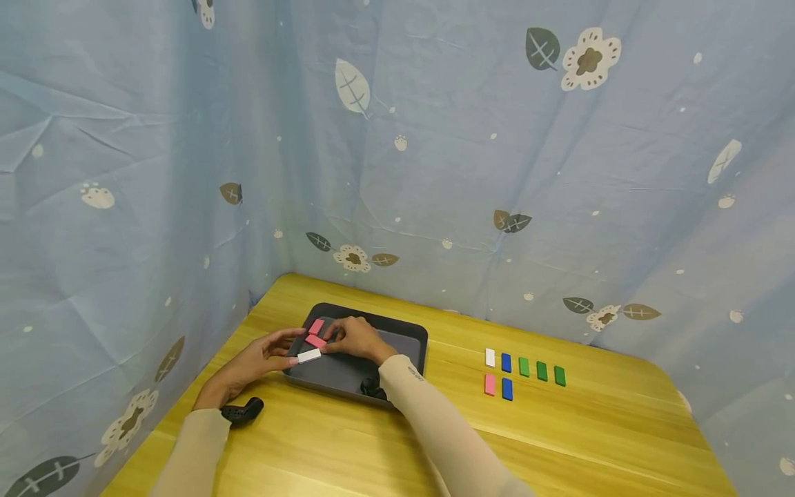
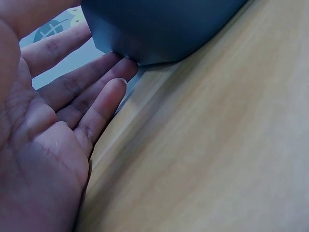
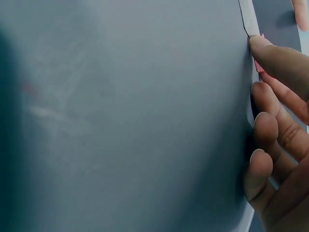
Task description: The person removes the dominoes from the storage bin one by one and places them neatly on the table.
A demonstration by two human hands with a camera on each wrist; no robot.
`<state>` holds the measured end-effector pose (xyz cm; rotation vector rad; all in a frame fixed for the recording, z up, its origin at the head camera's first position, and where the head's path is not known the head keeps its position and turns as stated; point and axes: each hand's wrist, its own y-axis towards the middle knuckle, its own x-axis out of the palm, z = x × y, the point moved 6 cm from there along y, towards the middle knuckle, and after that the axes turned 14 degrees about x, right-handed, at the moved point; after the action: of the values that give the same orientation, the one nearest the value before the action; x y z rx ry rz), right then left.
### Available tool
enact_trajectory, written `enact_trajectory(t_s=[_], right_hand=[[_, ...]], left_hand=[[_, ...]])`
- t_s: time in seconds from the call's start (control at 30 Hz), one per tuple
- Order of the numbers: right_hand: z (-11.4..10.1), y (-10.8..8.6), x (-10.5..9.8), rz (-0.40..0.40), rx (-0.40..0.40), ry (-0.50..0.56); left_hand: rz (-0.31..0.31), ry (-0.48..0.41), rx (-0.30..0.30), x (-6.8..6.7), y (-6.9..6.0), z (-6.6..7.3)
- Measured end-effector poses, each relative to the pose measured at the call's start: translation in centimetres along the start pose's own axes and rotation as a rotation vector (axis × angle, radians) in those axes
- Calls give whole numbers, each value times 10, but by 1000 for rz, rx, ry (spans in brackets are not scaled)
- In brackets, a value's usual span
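Note:
The dark grey tray (image 1: 397, 338) has two pink blocks and a white block (image 1: 309, 355) at its left end. My right hand (image 1: 359, 339) reaches into the tray, its thumb and index finger pinching the right end of the nearer pink block (image 1: 315, 342). Beyond that lies another pink block (image 1: 316, 326). At the tray's left side is my left hand (image 1: 257, 359), thumb by the white block's left end. The left wrist view shows its fingers (image 2: 96, 106) fairly straight against the tray's outer wall (image 2: 149, 34). Grey tray floor (image 3: 135, 106) fills most of the right wrist view.
On the wooden table (image 1: 447, 435), right of the tray, stand two short rows of blocks: a white block (image 1: 490, 357), blue block (image 1: 506, 363) and several green blocks (image 1: 542, 371) behind, a pink block (image 1: 489, 384) and blue block (image 1: 507, 389) in front. A patterned curtain (image 1: 435, 172) hangs behind.

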<state>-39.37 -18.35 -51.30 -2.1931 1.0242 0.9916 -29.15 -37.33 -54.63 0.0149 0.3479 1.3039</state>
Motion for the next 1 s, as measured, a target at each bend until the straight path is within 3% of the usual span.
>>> enact_trajectory(t_s=[0.3,0.57,1.0], right_hand=[[-4,0,5,-99,-101,23],[-12,2,8,-185,-98,-57],[-10,0,7,-176,-95,-35]], left_hand=[[4,22,-28,-1,-1,0],[10,30,-26,2,2,2],[17,20,-25,0,0,2]])
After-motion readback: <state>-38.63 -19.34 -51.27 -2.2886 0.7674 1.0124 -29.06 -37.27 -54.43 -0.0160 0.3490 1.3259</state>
